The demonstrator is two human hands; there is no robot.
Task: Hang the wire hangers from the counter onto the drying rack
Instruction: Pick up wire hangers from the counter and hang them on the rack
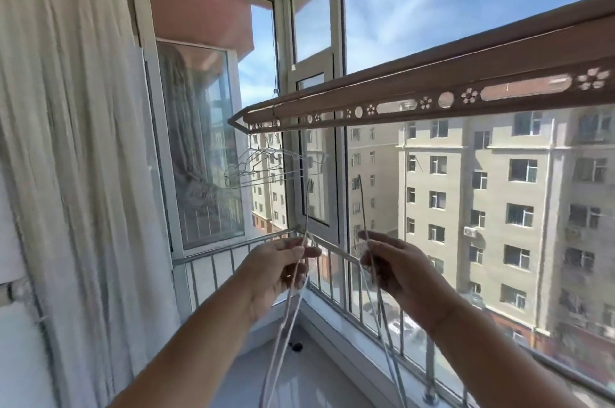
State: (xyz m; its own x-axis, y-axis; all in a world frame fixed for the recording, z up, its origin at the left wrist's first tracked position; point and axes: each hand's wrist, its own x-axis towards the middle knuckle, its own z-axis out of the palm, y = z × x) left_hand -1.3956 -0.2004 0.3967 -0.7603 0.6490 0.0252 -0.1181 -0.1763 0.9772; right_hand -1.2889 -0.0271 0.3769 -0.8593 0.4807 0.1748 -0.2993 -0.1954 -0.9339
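My left hand [278,269] pinches the neck of a silver wire hanger [305,208], whose hook points up and whose body hangs below the hand. In my right hand [396,266] a second wire hanger [362,204] is pinched the same way, hook upward. Both hooks are below the brown drying rack [432,101], which runs from upper right toward the window corner and has flower-shaped cut-outs along its bar. Several wire hangers [263,168] hang in a bunch from the rack's far left end.
A white curtain [66,141] covers the left side. Windows and a low metal railing [332,274] bound the sill ahead and to the right. A small black object [295,346] lies on the pale counter surface [299,381] below my arms.
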